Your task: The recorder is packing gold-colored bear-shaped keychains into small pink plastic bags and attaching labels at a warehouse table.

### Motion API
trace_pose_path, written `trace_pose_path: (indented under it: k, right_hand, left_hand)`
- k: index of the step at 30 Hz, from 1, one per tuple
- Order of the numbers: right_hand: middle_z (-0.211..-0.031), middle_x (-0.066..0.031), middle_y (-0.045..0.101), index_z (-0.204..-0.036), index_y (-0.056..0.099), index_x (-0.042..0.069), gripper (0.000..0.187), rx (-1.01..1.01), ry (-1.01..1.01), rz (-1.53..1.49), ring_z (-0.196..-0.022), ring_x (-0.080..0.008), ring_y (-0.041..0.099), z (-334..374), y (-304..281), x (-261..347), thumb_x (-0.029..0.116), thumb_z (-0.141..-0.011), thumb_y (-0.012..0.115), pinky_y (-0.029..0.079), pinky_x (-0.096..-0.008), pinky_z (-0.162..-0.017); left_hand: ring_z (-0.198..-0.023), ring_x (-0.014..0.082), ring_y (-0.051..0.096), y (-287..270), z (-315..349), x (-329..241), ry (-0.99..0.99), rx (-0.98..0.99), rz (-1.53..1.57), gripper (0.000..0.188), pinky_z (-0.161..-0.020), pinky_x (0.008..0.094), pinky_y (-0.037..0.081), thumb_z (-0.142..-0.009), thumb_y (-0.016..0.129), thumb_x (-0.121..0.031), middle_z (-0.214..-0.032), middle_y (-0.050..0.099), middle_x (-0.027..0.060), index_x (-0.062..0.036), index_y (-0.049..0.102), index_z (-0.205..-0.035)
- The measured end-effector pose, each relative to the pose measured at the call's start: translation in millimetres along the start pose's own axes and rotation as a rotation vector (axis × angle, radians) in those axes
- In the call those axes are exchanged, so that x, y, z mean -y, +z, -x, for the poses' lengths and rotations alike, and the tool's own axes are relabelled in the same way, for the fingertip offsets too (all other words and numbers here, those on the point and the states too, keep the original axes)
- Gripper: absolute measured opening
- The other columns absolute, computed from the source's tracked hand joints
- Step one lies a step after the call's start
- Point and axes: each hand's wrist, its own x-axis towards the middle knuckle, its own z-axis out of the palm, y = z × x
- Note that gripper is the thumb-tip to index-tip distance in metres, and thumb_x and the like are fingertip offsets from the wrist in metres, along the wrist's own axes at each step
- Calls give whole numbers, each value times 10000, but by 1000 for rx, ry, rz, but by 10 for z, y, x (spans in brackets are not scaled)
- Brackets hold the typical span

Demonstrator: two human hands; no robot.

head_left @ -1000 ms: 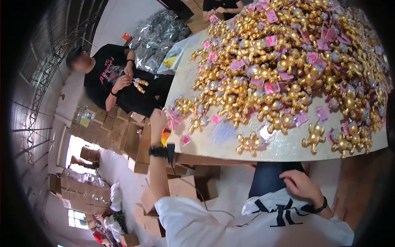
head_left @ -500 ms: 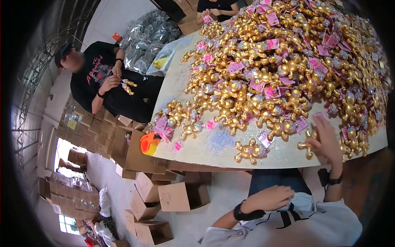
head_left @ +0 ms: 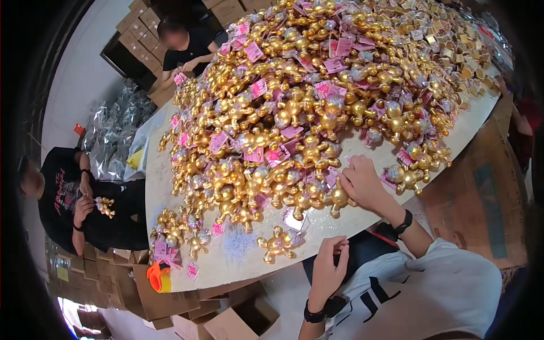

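Observation:
My right hand [head_left: 362,182] reaches over the table and is closed around the upper part of a gold bear-shaped figurine [head_left: 339,198], whose rounded lower body shows below my fingers. Its head is hidden by the hand. At the table's near edge, my left hand [head_left: 327,267] is held with loosely bent fingers and the thumb apart; nothing shows in it. Left of it, a lone gold figurine with a clear, shiny head [head_left: 280,245] lies on the tabletop. A big heap of such gold figurines [head_left: 243,136] with pink tags rises just beyond my right hand.
An orange-and-yellow tape dispenser [head_left: 158,277] stands at the table's left corner, near bluish shredded strands [head_left: 239,245]. Small gold-and-brown blocks [head_left: 453,51] cover the far right. Two co-workers [head_left: 62,192] handle things at left and far left. Open cardboard boxes [head_left: 241,323] sit below the table.
The view has turned right, so the table slides left in the picture. My right hand has gone from spread beside the figurine to closed on it. My left hand has come up toward the table edge.

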Motion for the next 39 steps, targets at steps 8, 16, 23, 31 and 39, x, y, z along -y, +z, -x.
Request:
trace_pose_path:
  k: [8, 16, 23, 31, 39]
  right_hand:
    - [-764, -113, 473, -683, 533, 64, 212, -22, -236, -207, -586, -245, 502, 205, -520, 324, 221, -775, 642, 402, -357, -483]
    - [-739, -88, 536, -924, 587, 76, 430, 413, -410, -507, -624, -254, 587, 407, -863, 545, 453, -745, 686, 443, -341, -462]
    - [-894, -116, 647, -1199, 491, 70, 464, 812, -94, -704, -857, -313, 625, 352, -809, 380, 255, -817, 677, 485, -383, -728]
    - [-896, -54, 640, -967, 631, 87, 308, 408, -317, -1074, -865, -254, 604, 431, -626, 317, -68, -706, 579, 485, -344, -740]
    - [-670, -77, 612, -1096, 548, 127, 201, 788, -352, -817, -635, -311, 615, 444, -610, 663, 208, -926, 477, 483, -387, -603]
  left_hand:
    - [-1142, 314, 420, 66, -52, -105, 182, -339, -349, 619, -884, 375, 418, -693, 781, -119, -1229, 407, 179, -34, 460, -1215]
    - [-793, 132, 579, -55, 165, -51, -55, -94, 145, 316, -721, 254, 479, -684, 770, -44, -883, 584, 65, -21, 554, -914]
    - [-702, 59, 458, -283, 444, 263, -250, -264, 396, 255, -638, 207, 382, -727, 708, 12, -826, 522, 16, -52, 472, -798]
    - [-901, 136, 548, -452, 589, 342, -189, -31, 318, 381, -800, 260, 439, -705, 725, -13, -1012, 589, 68, -49, 508, -1016]
    - [-1155, 206, 476, -91, 488, 205, -107, 94, 482, 660, -970, 322, 385, -790, 694, -135, -1271, 469, 130, -17, 344, -1337]
